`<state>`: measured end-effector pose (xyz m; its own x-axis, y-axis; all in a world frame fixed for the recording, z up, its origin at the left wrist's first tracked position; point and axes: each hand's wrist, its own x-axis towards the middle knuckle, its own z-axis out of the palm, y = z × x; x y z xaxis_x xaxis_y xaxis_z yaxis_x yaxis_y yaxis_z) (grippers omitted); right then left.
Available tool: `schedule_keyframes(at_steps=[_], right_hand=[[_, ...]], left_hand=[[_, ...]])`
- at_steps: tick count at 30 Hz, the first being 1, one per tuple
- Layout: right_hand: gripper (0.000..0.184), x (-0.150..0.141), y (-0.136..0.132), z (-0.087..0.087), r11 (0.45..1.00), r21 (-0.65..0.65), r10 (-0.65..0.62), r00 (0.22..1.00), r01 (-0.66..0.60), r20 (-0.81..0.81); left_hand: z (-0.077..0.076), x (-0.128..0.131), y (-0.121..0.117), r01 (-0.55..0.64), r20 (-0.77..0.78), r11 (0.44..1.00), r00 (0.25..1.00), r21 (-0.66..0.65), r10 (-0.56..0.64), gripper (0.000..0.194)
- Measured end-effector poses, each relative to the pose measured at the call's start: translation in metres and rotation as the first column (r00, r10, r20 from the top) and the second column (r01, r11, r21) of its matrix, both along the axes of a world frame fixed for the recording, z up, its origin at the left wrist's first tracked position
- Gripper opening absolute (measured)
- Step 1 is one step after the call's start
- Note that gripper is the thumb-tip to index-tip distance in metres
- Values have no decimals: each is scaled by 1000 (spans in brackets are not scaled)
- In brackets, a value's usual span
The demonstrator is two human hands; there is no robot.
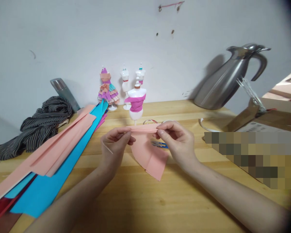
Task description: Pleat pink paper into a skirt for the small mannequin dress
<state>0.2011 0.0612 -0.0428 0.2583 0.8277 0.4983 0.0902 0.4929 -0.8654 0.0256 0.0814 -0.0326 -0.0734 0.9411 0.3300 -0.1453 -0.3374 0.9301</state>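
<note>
Between my two hands a strip of peach crepe paper point(145, 128) is stretched level, its upper edge folded over. My left hand point(116, 142) pinches one end and my right hand point(177, 139) pinches the other, thumbs toward me. A thin pale strand hangs by the left fingers. Below the strip, a curved peach piece point(147, 155) hangs or lies over the table; I cannot tell whether it joins the strip. Blue-handled thread snips point(160, 144) lie beside my right hand. Just behind stands a small white dress form point(136, 103) wrapped in magenta paper.
Folded crepe paper sheets point(70, 168) cover the table's left side, beside a striped cloth point(46, 119) and a bottle point(64, 94). More small dress forms point(124, 77) stand by the wall, one in a ruffled dress point(106, 87). A steel jug point(223, 77) and cardboard box point(271, 113) are at right.
</note>
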Motion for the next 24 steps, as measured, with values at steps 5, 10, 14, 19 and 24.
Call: schedule_keyframes(at_steps=[5,10,14,19,24], right_hand=[[5,-1,-1,-1,999,26,-34,999,33,29],[4,-1,-2,-2,998,46,-37,999,36,31],[4,-1,-2,-1,998,47,-36,999,35,19],[2,-2,-3,-1,998,41,-47,999,47,6],[1,-2,-4,0,997,49,-56,998,55,11]], left_hand=[[0,0,0,6,17,1000,1000,6,-6,5],[-2,-1,1,19,27,1000,999,16,-20,5],[-1,-1,1,29,35,1000,999,9,-29,4],[0,-1,1,31,42,1000,999,1,-31,4],[0,-1,1,27,30,1000,999,9,-27,5]])
